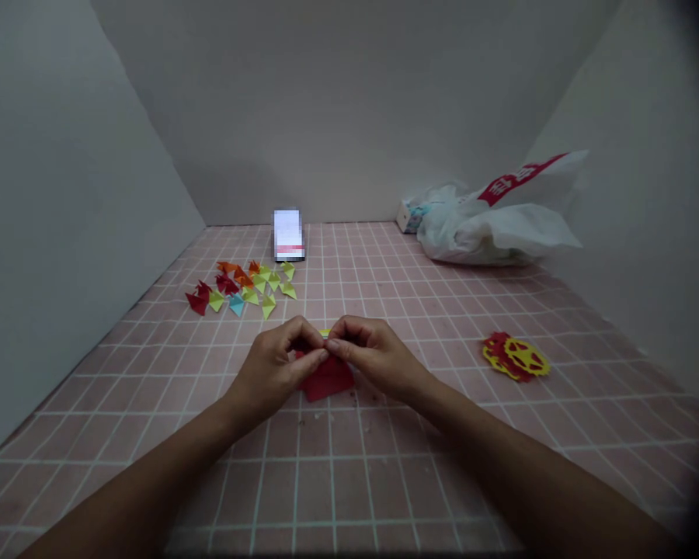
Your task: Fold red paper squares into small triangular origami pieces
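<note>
Over the middle of the table, my left hand point(279, 357) and my right hand point(378, 355) meet fingertip to fingertip. Both are closed in a pinch on a piece of red paper point(327, 382), whose lower part shows below the fingers. The fingers cover its upper edge, so its folds cannot be made out. Just behind the fingertips, a thin yellow and white edge point(325, 332) peeks out; what it belongs to is hidden.
Several small folded paper pieces point(245, 287) in red, orange, yellow and blue lie at the left. Behind them stands a lit phone point(287, 235). Red and yellow paper cut-outs point(516, 357) lie at the right. A white plastic bag point(495, 229) and a small box point(408, 217) sit back right.
</note>
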The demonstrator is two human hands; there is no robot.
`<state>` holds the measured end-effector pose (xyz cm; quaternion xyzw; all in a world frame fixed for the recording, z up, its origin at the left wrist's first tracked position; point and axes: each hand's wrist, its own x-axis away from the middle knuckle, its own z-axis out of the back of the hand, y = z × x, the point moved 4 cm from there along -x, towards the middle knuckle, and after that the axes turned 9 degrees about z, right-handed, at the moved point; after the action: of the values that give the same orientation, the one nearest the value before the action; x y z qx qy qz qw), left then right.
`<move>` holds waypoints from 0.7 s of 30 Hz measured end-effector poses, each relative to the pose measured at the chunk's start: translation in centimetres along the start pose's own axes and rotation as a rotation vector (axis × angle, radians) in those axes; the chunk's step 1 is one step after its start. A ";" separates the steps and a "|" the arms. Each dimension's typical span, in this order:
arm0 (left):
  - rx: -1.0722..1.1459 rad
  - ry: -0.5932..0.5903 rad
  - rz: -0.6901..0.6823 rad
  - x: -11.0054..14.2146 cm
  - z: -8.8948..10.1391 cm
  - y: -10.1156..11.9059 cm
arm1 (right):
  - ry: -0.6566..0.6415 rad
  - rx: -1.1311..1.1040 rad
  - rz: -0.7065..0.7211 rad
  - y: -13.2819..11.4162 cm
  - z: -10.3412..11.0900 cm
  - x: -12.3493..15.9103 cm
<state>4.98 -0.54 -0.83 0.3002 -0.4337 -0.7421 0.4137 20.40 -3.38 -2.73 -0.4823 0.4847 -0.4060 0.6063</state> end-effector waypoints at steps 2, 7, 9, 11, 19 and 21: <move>0.116 0.019 0.052 -0.1 0.0 -0.2 | 0.054 0.039 0.047 -0.2 0.2 0.0; 0.324 -0.059 0.187 -0.3 -0.4 -0.8 | 0.189 0.052 0.104 -0.4 0.6 0.0; 0.347 -0.038 0.160 -0.3 -0.3 -0.8 | 0.195 0.067 0.096 -0.4 0.7 0.1; 0.334 0.010 0.112 -0.2 -0.1 -0.8 | 0.170 0.099 0.076 -0.4 0.6 0.1; 0.360 -0.024 0.213 -0.1 -0.6 -1.0 | 0.138 0.168 0.094 -0.4 0.2 0.1; 0.349 -0.053 0.271 -0.1 -0.7 -1.0 | 0.153 0.154 0.096 -0.3 0.1 0.2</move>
<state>5.27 -0.44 -2.07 0.2868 -0.6025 -0.6011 0.4398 20.50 -3.64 -2.46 -0.3782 0.5194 -0.4480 0.6217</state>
